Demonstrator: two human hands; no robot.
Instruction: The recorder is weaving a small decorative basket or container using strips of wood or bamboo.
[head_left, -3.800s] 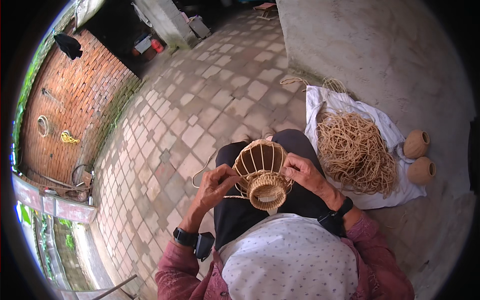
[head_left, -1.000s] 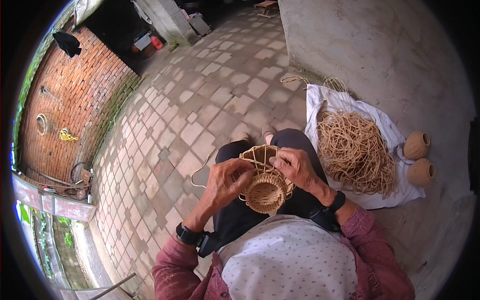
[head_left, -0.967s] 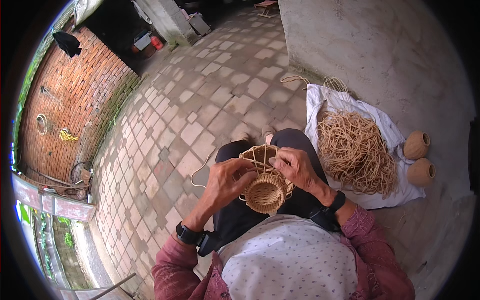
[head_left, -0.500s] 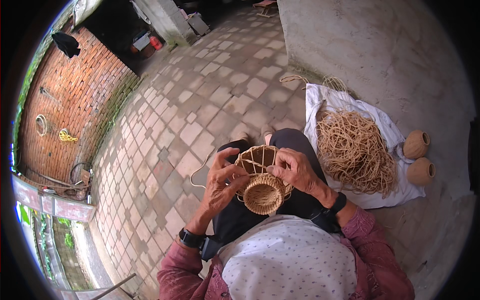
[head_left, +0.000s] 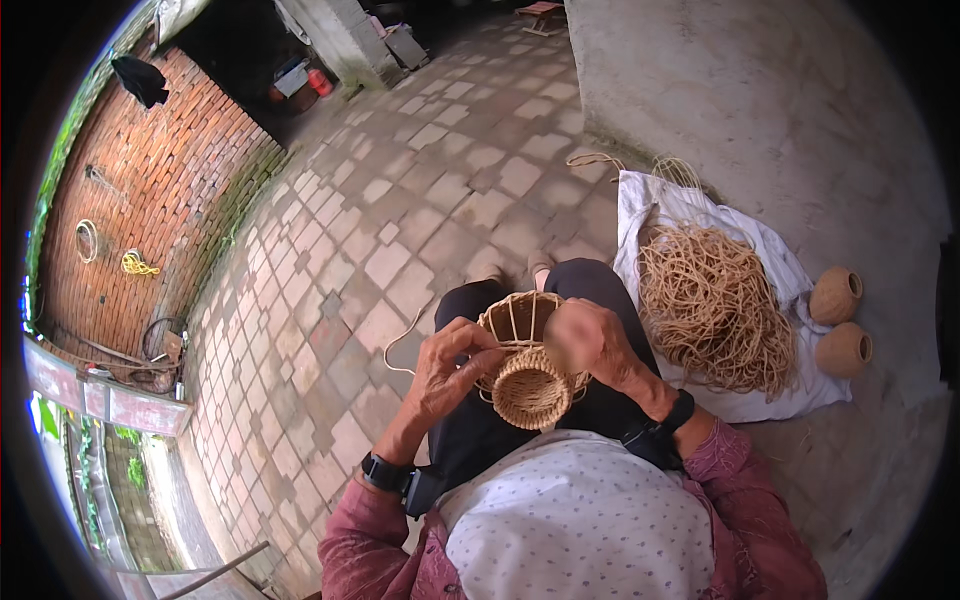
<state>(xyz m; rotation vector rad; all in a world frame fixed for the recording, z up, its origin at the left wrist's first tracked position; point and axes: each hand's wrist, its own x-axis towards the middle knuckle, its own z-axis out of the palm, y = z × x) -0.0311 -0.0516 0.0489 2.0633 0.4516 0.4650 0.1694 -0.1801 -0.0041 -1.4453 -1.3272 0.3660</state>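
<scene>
A partly woven basket point(head_left: 533, 393) of tan twisted cord rests on my lap between my knees, its round coiled part toward me. Beyond that, bare pale stakes point(head_left: 513, 322) stand over a brown hollow form. My left hand point(head_left: 452, 365) pinches thumb and forefinger together at the left of the weave, on a strand of cord. A loose cord end point(head_left: 397, 352) trails out past that hand to the left. At the basket's right side is my right hand point(head_left: 598, 345); its fingertips are smeared, so what they hold cannot be made out.
To my right a heap of tan cord point(head_left: 712, 305) lies on a white sack point(head_left: 630, 215). Two round brown pots point(head_left: 836, 295) sit beside it, near the concrete wall point(head_left: 740, 90). Paving stones point(head_left: 400, 220) spread ahead; a brick wall point(head_left: 150, 190) stands left.
The twisted strand stretched between my hands across the stakes no longer shows there. My right fingers have shifted and blurred, while my left hand stays pinched at the weave.
</scene>
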